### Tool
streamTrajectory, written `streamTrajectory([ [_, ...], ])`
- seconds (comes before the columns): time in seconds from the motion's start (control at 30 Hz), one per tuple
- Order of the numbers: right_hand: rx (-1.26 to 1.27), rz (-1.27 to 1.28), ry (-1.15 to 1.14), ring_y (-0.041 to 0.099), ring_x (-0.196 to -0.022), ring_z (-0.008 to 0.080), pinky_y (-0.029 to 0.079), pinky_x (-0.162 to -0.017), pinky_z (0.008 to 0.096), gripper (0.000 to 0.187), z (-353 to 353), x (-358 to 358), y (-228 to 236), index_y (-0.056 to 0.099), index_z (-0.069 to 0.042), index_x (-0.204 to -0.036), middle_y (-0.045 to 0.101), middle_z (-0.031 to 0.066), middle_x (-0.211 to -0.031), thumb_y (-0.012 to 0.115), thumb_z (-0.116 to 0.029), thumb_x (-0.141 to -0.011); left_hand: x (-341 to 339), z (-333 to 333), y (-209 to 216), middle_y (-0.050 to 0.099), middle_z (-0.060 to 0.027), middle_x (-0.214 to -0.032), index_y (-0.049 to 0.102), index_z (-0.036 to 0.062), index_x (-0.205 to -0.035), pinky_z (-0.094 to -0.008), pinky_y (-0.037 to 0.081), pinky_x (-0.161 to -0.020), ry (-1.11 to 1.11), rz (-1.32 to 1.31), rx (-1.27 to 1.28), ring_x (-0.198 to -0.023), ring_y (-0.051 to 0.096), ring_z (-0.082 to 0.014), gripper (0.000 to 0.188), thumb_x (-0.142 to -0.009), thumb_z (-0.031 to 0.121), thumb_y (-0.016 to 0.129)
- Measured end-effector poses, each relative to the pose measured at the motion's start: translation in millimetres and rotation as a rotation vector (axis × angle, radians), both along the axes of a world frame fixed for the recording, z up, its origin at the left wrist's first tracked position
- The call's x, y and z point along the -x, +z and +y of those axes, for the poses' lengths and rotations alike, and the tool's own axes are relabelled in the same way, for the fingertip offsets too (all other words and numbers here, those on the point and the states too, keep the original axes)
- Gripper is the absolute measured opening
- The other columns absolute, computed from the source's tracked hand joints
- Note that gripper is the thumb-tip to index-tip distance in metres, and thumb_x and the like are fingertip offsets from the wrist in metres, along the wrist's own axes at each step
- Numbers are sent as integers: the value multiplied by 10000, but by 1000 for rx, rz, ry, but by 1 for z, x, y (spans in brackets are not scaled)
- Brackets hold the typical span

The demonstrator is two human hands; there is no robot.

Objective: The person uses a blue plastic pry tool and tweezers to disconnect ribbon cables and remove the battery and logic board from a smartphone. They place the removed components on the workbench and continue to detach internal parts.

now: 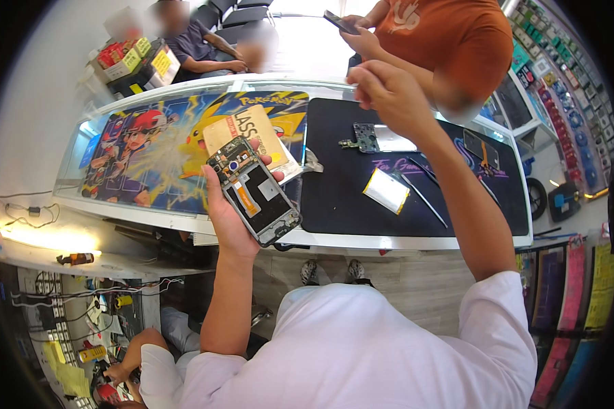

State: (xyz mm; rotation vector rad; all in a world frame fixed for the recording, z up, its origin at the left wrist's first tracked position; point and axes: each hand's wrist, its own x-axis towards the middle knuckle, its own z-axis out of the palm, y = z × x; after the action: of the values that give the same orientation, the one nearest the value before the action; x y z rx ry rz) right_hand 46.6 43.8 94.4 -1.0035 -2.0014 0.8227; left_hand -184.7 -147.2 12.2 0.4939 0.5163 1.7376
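Note:
My left hand (pixel 230 211) is closed round the edges of an opened smartphone (pixel 254 192), tilted above the counter with its circuit board, black inner frame and an orange ribbon facing up. My right hand (pixel 392 99) is raised over the far edge of the black mat, fingers bent inward; anything between them is hidden. Below it lies another opened phone part (pixel 382 138) with a bare board and a silver plate. A flat silver battery (pixel 386 191) with yellow edges rests on the mat beside a thin metal tool (pixel 424 201). A cardboard packet (pixel 242 129) lies behind the held phone.
The glass counter (pixel 361 242) carries a colourful cartoon mat (pixel 143 160) and a black mat (pixel 334 211). More thin tools and a phone part (pixel 481 150) lie right. A person in orange (pixel 450 41) holds a phone across the counter; another sits far left; one works lower left.

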Motion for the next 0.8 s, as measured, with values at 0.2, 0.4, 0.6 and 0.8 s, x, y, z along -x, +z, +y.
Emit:
streamTrajectory([
  [0.2, 39, -33, -299, 559, -571, 113, 435, -572, 326, 516, -75, -106, -14, 624, -16, -845, 555, 24, -621, 517, -410, -1160, -18, 27, -4, 730, -186, -1197, 494, -12, -1545, -368, 677, -779, -154, -46, 13, -976, 784, -315, 747, -1146, 601, 345],
  [0.4, 266, 215, -329, 635, -726, 143, 483, -654, 296, 441, -135, -162, -63, 667, -19, -912, 655, 71, -810, 585, -388, -1139, -74, 52, -3, 728, -189, -1214, 484, 18, -1555, -395, 678, -809, -386, -59, 76, -1018, 779, -314, 779, -1131, 650, 320],
  [0.6, 617, 566, -56, 723, -1076, 228, 585, -905, 337, 674, -167, -148, -84, 611, 45, -1391, 703, 191, -1312, 411, -555, -1155, -161, 63, 9, 714, -172, -1236, 486, 20, -1561, -388, 656, -914, -466, 48, 104, -1152, 717, -248, 829, -1119, 692, 285],
  [0.8, 1149, 1228, 466, 720, -1217, 375, 691, -848, 474, 792, -151, -177, -86, 400, -46, -1604, 673, 206, -1370, 147, -637, -1142, -240, 73, 18, 707, -178, -1324, 530, 32, -1519, -339, 641, -923, -490, 304, 128, -1159, 718, -204, 765, -1137, 652, 295],
])
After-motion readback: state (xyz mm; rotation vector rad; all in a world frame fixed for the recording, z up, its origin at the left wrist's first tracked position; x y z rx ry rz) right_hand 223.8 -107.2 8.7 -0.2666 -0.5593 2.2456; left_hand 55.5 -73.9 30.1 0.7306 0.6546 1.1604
